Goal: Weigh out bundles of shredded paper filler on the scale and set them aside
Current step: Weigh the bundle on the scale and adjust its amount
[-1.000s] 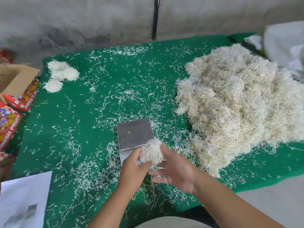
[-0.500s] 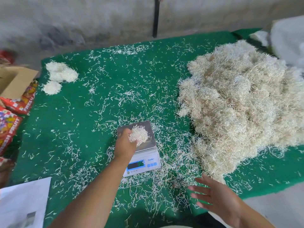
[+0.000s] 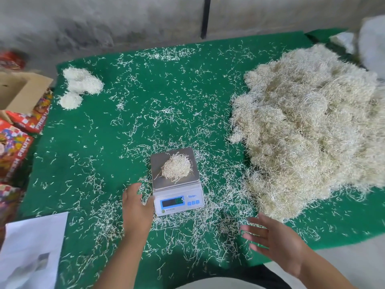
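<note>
Shredded paper bundle (image 3: 176,168) is sitting on the scale (image 3: 177,182) plate — I'm seeing both hands off it. My left hand (image 3: 136,207) is hovering just beside the scale, fingers relaxed; my right hand (image 3: 275,240) is spreading flat near the big filler heap (image 3: 312,130). Three finished bundles (image 3: 80,86) are lying far-left on the green mat (image 3: 104,142).

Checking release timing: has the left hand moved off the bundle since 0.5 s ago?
Yes. The left hand pulled back toward the person, off the bundle, now beside the scale display.
</note>
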Available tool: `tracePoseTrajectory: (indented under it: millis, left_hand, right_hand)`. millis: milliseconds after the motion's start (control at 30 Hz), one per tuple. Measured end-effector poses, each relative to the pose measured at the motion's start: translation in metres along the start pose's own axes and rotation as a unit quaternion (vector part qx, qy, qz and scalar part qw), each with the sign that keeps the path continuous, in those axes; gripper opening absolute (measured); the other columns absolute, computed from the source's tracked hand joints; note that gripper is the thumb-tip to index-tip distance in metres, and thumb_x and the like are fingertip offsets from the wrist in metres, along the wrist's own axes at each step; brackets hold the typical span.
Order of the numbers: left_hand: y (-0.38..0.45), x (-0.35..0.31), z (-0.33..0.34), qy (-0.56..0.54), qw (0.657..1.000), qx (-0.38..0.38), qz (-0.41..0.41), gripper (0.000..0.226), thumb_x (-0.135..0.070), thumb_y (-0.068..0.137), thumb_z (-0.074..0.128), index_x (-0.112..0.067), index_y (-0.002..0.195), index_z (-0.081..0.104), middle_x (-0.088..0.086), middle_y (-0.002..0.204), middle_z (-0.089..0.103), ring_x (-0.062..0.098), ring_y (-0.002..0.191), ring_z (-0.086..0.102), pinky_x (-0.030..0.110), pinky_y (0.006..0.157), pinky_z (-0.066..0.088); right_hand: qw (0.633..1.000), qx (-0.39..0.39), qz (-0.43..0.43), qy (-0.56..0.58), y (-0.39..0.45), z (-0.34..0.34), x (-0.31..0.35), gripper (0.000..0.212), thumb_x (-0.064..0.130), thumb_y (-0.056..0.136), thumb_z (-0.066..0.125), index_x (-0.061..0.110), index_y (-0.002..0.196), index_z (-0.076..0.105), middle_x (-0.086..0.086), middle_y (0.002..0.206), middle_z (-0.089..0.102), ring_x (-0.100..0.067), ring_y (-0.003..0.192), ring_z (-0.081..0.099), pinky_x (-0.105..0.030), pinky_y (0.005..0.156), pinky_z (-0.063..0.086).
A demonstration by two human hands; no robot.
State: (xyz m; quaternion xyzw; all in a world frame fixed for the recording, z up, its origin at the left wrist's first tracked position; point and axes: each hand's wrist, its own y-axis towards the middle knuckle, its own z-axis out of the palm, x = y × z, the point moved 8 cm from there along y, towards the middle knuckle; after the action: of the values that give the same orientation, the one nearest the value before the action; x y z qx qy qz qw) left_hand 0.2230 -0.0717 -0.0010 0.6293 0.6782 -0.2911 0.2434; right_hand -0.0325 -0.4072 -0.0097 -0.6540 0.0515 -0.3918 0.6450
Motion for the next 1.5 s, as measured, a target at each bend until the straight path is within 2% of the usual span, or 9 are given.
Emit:
tracePoseTrajectory:
  millis: [100, 267, 467, 667, 933, 1100, 1233, 1367, 1500]
  left_hand:
    - [-0.017, 0.02, -0.007, -0.01, 1.0, -0.002, -0.025, 0.055, -0.016, 0.09, 0.078, -0.015, 0.138, 0.052, 0.006, 0.136, 0.055, 0.017, 0.103, 0.062, 0.04, 0.085, 0.053]
    - [-0.026, 0.029, -0.018, -0.024, 0.999, -0.008, -0.026, 0.053, -0.018, 0.091, 0.078, -0.018, 0.138, 0.052, 0.003, 0.132, 0.057, 0.016, 0.104, 0.063, 0.044, 0.09, 0.055]
    - [-0.023, 0.029, -0.021, -0.026, 0.999, -0.004, -0.024, 0.05, -0.02, 0.092, 0.077, -0.021, 0.135, 0.052, 0.001, 0.129, 0.059, 0.016, 0.103, 0.063, 0.045, 0.092, 0.055]
    - [-0.029, 0.028, -0.018, -0.015, 1.0, 0.014, -0.012, 0.049, -0.018, 0.092, 0.076, -0.02, 0.135, 0.051, 0.002, 0.13, 0.058, 0.017, 0.104, 0.063, 0.039, 0.087, 0.051]
    - [-0.032, 0.027, -0.018, -0.01, 1.0, 0.022, -0.009, 0.05, -0.016, 0.092, 0.076, -0.019, 0.136, 0.052, 0.004, 0.13, 0.058, 0.016, 0.104, 0.062, 0.035, 0.086, 0.048]
    - [-0.03, 0.025, -0.013, -0.004, 0.999, 0.031, -0.015, 0.053, -0.017, 0.092, 0.077, -0.02, 0.137, 0.05, 0.003, 0.134, 0.057, 0.016, 0.108, 0.061, 0.039, 0.091, 0.051]
    - [-0.024, 0.003, 0.003, -0.013, 0.999, 0.036, 0.008, 0.049, -0.017, 0.091, 0.076, -0.023, 0.134, 0.052, -0.001, 0.129, 0.057, 0.016, 0.102, 0.062, 0.033, 0.08, 0.047]
    - [-0.034, -0.048, 0.052, -0.026, 0.993, 0.099, 0.066, 0.042, -0.019, 0.092, 0.076, -0.029, 0.127, 0.054, -0.006, 0.121, 0.056, 0.005, 0.087, 0.061, 0.02, 0.068, 0.048]
    - [-0.072, -0.11, 0.124, -0.022, 0.964, 0.221, 0.145, 0.045, -0.028, 0.093, 0.075, -0.032, 0.131, 0.049, -0.01, 0.127, 0.054, 0.004, 0.097, 0.058, 0.028, 0.079, 0.048]
  right_hand:
    - [1.0, 0.004, -0.011, -0.005, 0.005, -0.002, 0.002, 0.044, 0.044, 0.11, 0.048, 0.011, 0.136, 0.062, -0.015, 0.12, 0.077, -0.033, 0.109, 0.073, -0.051, 0.106, 0.051]
    - [0.999, 0.017, -0.029, -0.016, 0.006, 0.004, 0.006, 0.045, 0.046, 0.109, 0.05, 0.013, 0.136, 0.062, -0.013, 0.122, 0.077, -0.031, 0.111, 0.075, -0.047, 0.097, 0.057]
    - [0.999, 0.016, -0.032, -0.018, 0.003, 0.012, -0.003, 0.044, 0.047, 0.107, 0.053, 0.014, 0.134, 0.065, -0.01, 0.121, 0.078, -0.029, 0.114, 0.074, -0.043, 0.092, 0.057]
    - [0.999, 0.009, -0.029, 0.019, 0.005, 0.001, -0.021, 0.043, 0.043, 0.107, 0.056, 0.012, 0.135, 0.065, -0.013, 0.123, 0.077, -0.031, 0.115, 0.074, -0.048, 0.102, 0.055]
    - [0.999, -0.003, -0.027, 0.022, 0.005, -0.005, -0.03, 0.043, 0.044, 0.106, 0.056, 0.014, 0.134, 0.065, -0.01, 0.122, 0.077, -0.027, 0.11, 0.076, -0.044, 0.094, 0.056]
    - [0.999, -0.007, -0.027, 0.02, 0.005, -0.006, -0.03, 0.041, 0.043, 0.107, 0.056, 0.013, 0.134, 0.065, -0.011, 0.122, 0.077, -0.029, 0.113, 0.075, -0.044, 0.093, 0.057]
    - [0.999, -0.023, -0.033, 0.025, 0.003, -0.013, -0.025, 0.038, 0.039, 0.108, 0.055, 0.013, 0.133, 0.066, -0.011, 0.121, 0.078, -0.029, 0.112, 0.075, -0.045, 0.094, 0.057]
    - [0.997, -0.052, -0.042, 0.028, 0.001, -0.027, -0.015, 0.033, 0.034, 0.109, 0.055, 0.014, 0.131, 0.068, -0.009, 0.118, 0.079, -0.027, 0.107, 0.077, -0.043, 0.087, 0.058]
    - [0.995, -0.08, -0.04, 0.037, -0.001, -0.044, -0.007, 0.031, 0.033, 0.108, 0.057, 0.016, 0.13, 0.069, -0.008, 0.117, 0.079, -0.028, 0.107, 0.076, -0.049, 0.102, 0.057]
